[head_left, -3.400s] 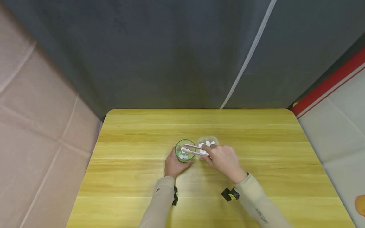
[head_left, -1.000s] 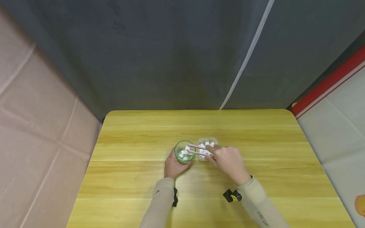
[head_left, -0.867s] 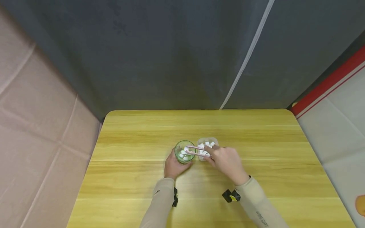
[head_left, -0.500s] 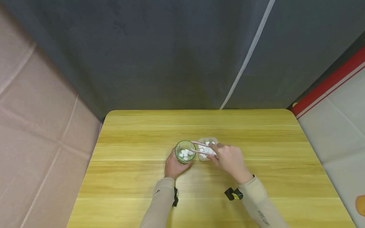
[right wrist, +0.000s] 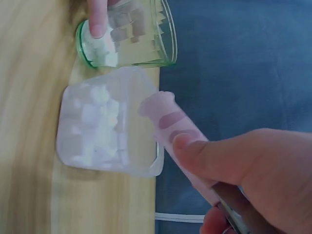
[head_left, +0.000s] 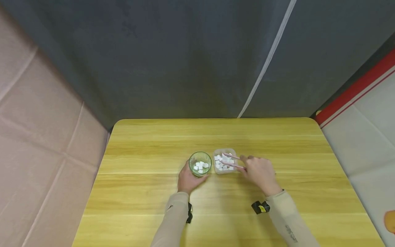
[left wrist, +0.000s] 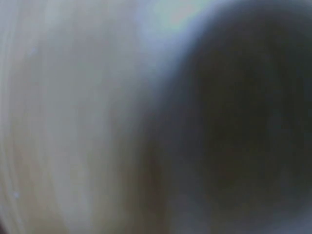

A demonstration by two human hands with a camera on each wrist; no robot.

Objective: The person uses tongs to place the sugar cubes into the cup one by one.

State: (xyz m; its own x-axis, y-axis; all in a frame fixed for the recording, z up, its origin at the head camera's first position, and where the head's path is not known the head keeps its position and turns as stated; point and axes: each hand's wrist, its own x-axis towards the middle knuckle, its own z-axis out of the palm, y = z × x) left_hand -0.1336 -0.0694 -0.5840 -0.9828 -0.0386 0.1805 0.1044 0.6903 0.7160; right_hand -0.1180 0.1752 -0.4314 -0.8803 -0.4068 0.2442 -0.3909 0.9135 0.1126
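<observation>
Many white cubes [head_left: 227,160] lie just beyond the right grip [head_left: 260,174], pinching pink tongs [right wrist: 170,129] that should straddle one squarely while the left grip [head_left: 188,179] clasps the green glass [head_left: 199,156].

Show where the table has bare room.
Bare table: left of the left hand, right of the right hand, between the sleeves, and from glass to backdrop. Crowded: the middle, where glass, tub, tongs and both hands bunch.

The surface [head_left: 148,147] was yellow wood, its grain running from side to side and both far corners rounded. On it a green glass [head_left: 199,157] stood upright, with a clear, squarish tub [head_left: 222,151] just beside it, to the right.
</observation>
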